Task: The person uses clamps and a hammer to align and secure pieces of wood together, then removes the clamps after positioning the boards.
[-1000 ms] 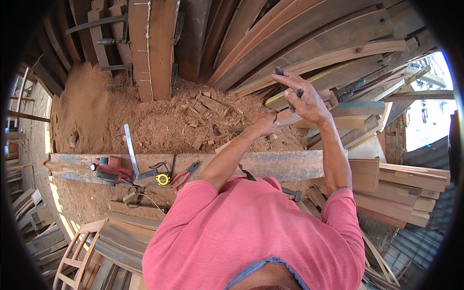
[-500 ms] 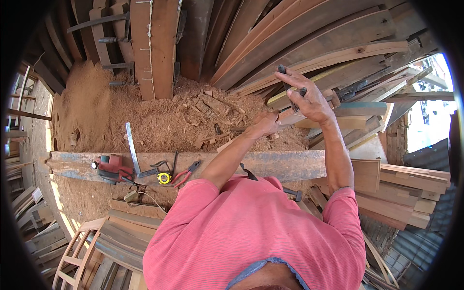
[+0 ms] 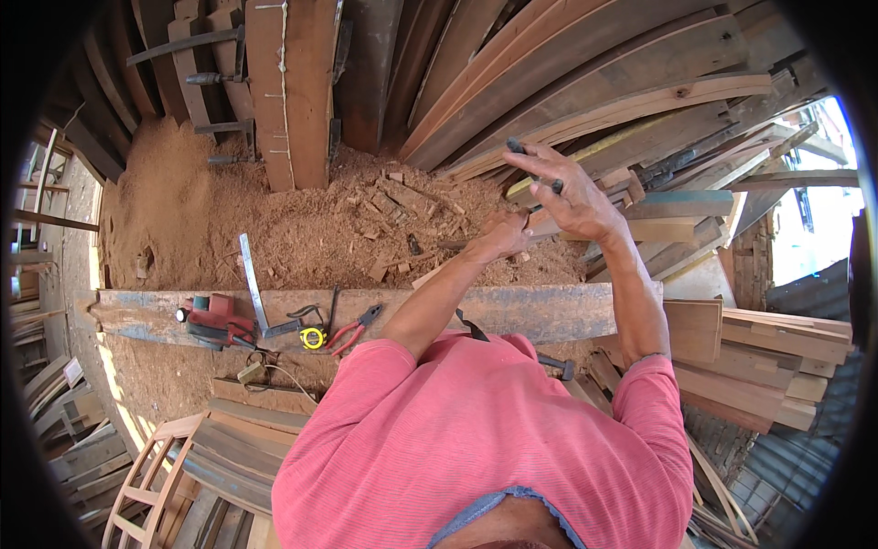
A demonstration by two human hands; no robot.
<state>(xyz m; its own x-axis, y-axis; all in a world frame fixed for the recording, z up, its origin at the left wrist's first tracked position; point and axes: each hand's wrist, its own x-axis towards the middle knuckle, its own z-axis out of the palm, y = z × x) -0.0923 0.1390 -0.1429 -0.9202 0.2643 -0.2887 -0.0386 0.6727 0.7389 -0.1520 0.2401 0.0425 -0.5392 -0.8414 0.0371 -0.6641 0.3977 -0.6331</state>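
Note:
My right hand (image 3: 578,203) holds a dark hand tool, its fingers stretched along it. One dark end (image 3: 515,145) of the tool sticks out past the fingertips, and a second dark knob shows by the thumb; the palm hides the rest, so its kind is unclear. Just left of it, my left hand (image 3: 498,236) is closed at the near end of a wooden piece (image 3: 546,226), which runs right beneath my right hand. Both hands are beyond the long plank (image 3: 512,309), above wood shavings (image 3: 315,220).
A red power tool (image 3: 219,316), a metal square (image 3: 249,279), a yellow tape measure (image 3: 313,338) and red-handled pliers (image 3: 355,331) lie along the plank's left part. Boards (image 3: 604,87) stand at the far side; stacked lumber (image 3: 759,366) is at right. A wooden frame (image 3: 151,480) lies lower left.
My right hand has shifted slightly left with the dark tool, closer to my left hand. The left hand stays at the wooden piece.

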